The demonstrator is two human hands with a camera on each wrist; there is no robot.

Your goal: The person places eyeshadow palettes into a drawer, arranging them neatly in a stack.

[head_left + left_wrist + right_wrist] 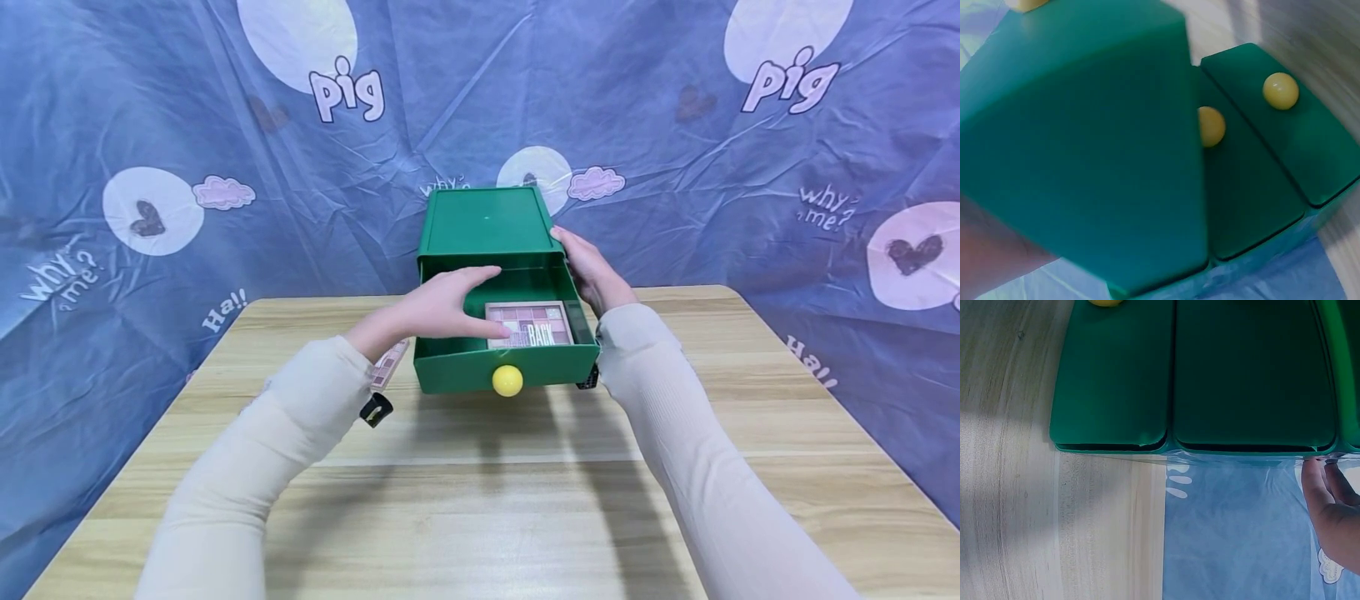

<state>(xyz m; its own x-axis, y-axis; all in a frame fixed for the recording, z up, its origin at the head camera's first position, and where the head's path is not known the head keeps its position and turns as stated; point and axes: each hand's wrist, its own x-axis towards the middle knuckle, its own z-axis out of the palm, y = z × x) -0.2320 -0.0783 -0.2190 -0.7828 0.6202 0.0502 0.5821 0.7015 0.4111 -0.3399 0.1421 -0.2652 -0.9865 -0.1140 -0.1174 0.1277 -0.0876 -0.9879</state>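
Note:
A green drawer cabinet (486, 221) stands at the back of the table, its top drawer (457, 364) pulled out. In that drawer lies an eyeshadow palette (542, 315) with a clear lid and white lettering. My left hand (442, 307) is over the drawer's left side, thumb and fingers spread apart; the thumb overlaps the palette's left edge in the head view. My right hand (592, 271) rests its fingers against the cabinet's right side, also seen in the right wrist view. A yellow round knob (507, 381) sits on the drawer front.
Another palette (388, 364) lies on the wooden table (465, 517) left of the cabinet, partly hidden by the left forearm. Below the pulled-out drawer, two closed drawers (1254, 187) with yellow knobs show in the left wrist view. A blue printed cloth (645, 100) hangs behind the table.

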